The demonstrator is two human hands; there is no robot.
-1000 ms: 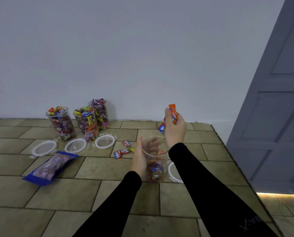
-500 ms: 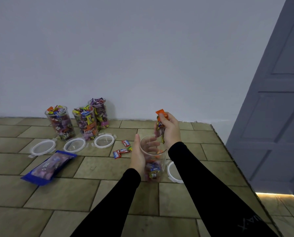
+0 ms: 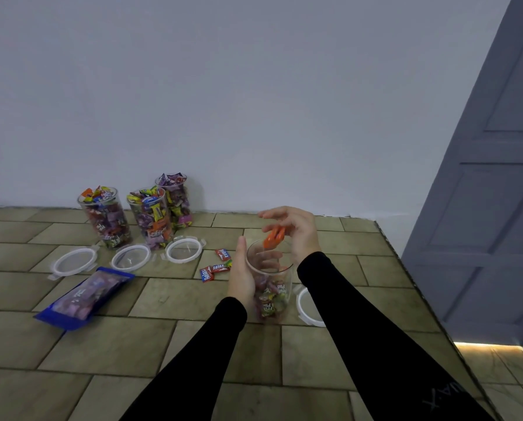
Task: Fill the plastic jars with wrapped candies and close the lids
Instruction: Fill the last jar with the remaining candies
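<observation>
My left hand (image 3: 242, 275) grips a clear plastic jar (image 3: 276, 287) that stands on the tiled surface, about a third full of wrapped candies. Just above the jar's mouth is my right hand (image 3: 296, 229), its fingers spread. An orange wrapped candy (image 3: 273, 237) sits at the rim under those fingers, and no finger grips it. The jar's white-rimmed lid (image 3: 307, 308) lies to its right, partly hidden by my right forearm.
Three full, lidless jars (image 3: 105, 218) (image 3: 150, 220) (image 3: 176, 202) stand by the wall, with three lids (image 3: 71, 262) (image 3: 129, 258) (image 3: 184, 250) in front of them. Loose red candies (image 3: 216, 267) lie left of my left hand. A blue candy bag (image 3: 84, 297) lies front left. The surface's edge (image 3: 406, 284) and a grey door (image 3: 491, 208) are on the right.
My right hand came down from above to the jar's mouth and its fingers spread, letting go of the orange candy. The left hand kept its grip on the jar.
</observation>
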